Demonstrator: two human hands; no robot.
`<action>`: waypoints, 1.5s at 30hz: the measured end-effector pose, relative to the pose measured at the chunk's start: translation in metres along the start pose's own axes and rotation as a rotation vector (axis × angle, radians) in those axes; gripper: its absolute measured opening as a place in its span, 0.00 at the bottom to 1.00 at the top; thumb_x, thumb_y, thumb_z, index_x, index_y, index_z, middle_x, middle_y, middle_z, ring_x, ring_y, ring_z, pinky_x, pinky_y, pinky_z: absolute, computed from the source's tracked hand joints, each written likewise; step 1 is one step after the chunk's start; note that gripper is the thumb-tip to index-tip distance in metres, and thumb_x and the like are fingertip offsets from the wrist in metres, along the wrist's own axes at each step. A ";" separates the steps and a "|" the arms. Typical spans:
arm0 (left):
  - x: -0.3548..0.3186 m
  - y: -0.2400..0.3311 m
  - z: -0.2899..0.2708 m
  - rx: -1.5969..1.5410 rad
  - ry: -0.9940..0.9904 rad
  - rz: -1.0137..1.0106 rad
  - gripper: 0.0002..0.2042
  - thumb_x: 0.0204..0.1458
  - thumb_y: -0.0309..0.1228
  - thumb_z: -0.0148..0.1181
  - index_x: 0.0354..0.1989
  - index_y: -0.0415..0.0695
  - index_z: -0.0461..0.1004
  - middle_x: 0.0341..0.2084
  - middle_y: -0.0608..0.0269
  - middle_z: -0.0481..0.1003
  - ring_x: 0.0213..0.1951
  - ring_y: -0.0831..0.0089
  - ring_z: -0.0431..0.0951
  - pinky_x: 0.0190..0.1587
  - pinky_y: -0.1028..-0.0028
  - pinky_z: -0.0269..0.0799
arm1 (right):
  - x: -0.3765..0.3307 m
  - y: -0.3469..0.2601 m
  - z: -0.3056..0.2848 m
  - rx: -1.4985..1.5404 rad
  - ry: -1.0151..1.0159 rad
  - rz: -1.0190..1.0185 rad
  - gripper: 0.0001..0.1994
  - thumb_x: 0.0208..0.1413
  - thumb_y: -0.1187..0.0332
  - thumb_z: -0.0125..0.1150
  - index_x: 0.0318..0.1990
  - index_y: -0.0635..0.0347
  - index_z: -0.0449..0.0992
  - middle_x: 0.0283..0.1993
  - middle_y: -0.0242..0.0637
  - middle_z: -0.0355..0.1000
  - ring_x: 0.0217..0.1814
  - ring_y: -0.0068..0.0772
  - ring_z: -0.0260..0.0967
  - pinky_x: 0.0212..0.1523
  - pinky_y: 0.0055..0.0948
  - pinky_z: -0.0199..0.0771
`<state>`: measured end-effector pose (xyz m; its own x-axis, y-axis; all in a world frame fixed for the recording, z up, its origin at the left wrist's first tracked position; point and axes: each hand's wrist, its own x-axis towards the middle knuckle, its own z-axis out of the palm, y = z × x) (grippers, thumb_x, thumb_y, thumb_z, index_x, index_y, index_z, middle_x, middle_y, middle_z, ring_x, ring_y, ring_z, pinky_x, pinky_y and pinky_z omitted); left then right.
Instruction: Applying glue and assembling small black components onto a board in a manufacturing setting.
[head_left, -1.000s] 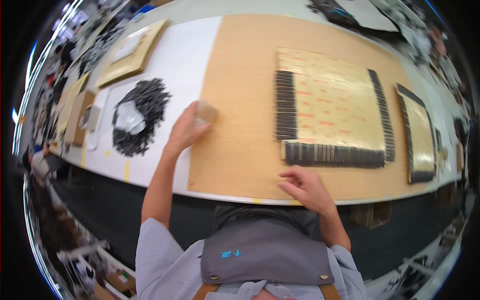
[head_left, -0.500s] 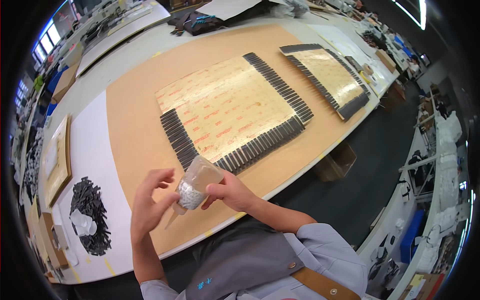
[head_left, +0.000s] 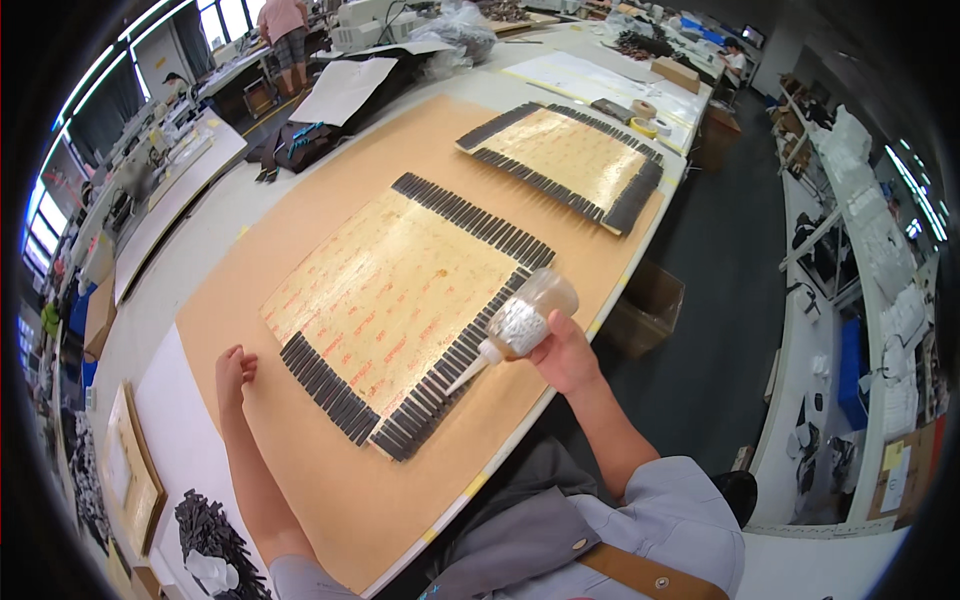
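Here's the right hand (head_left: 565, 358), out over the near edge of the work, fingers and thumb wrapped around a clear squeeze bottle (head_left: 520, 320). The bottle is tipped well over, partly filled with something whitish, its long pale nozzle (head_left: 467, 376) aimed down and left at a row of dark strips (head_left: 408, 425). Whether the tip touches them, I can't tell from here.

Over to the left hand (head_left: 235, 372): fingers loosely curled, half open, nothing visible in its grip, over the brown paper sheet (head_left: 345, 510) and a little apart from the panel's left corner.

And the panel (head_left: 395, 285) itself, pale yellow, glossy, flecked with red print, lies flat between the two hands, dark strips lined up side by side along three of its edges. Beyond it sits a second panel (head_left: 565, 155), smaller, edged with strips too, glare across its face.

Down at lower left, a heap of loose dark strips (head_left: 200, 515) with a crumpled white piece (head_left: 212, 574) on top, and just above that a yellowish board (head_left: 150, 490). Far side of the surface (head_left: 222, 240): a dark bundle (head_left: 300, 145) beside a white sheet (head_left: 347, 90), and rolls of tape (head_left: 643, 128) past the second panel.
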<state>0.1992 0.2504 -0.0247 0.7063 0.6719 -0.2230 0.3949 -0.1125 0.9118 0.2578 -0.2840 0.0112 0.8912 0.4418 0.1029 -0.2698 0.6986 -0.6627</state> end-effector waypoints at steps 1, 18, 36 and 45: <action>0.011 -0.005 0.002 -0.011 -0.020 0.011 0.19 0.57 0.33 0.43 0.52 0.32 0.63 0.27 0.55 0.74 0.21 0.78 0.69 0.19 0.80 0.61 | 0.005 -0.002 -0.002 0.002 0.041 -0.027 0.28 0.53 0.52 0.56 0.54 0.64 0.61 0.49 0.41 0.68 0.48 0.36 0.70 0.42 0.38 0.77; 0.021 0.022 0.050 -0.041 -0.100 0.074 0.19 0.50 0.26 0.46 0.50 0.29 0.66 0.30 0.59 0.76 0.30 0.79 0.74 0.32 0.80 0.68 | 0.033 -0.005 -0.007 -0.038 0.157 -0.079 0.27 0.55 0.49 0.52 0.55 0.60 0.61 0.51 0.39 0.66 0.51 0.37 0.68 0.42 0.39 0.78; -0.276 -0.043 -0.211 0.501 1.035 0.289 0.07 0.49 0.25 0.52 0.33 0.38 0.76 0.29 0.55 0.76 0.31 0.70 0.76 0.35 0.75 0.70 | 0.042 0.041 0.035 -0.199 -0.331 0.136 0.40 0.51 0.50 0.57 0.63 0.66 0.46 0.63 0.51 0.53 0.65 0.47 0.52 0.59 0.37 0.64; -0.312 -0.110 -0.286 0.615 0.946 -0.008 0.18 0.41 0.23 0.52 0.45 0.37 0.70 0.39 0.46 0.71 0.43 0.54 0.71 0.49 0.65 0.66 | 0.035 0.077 0.067 -0.201 -0.353 0.209 0.34 0.53 0.53 0.56 0.62 0.61 0.52 0.61 0.43 0.57 0.62 0.42 0.57 0.54 0.38 0.70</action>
<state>-0.2326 0.2627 0.0434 0.0765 0.9294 0.3610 0.8043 -0.2715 0.5285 0.2438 -0.1771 0.0130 0.6369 0.7508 0.1751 -0.3234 0.4664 -0.8233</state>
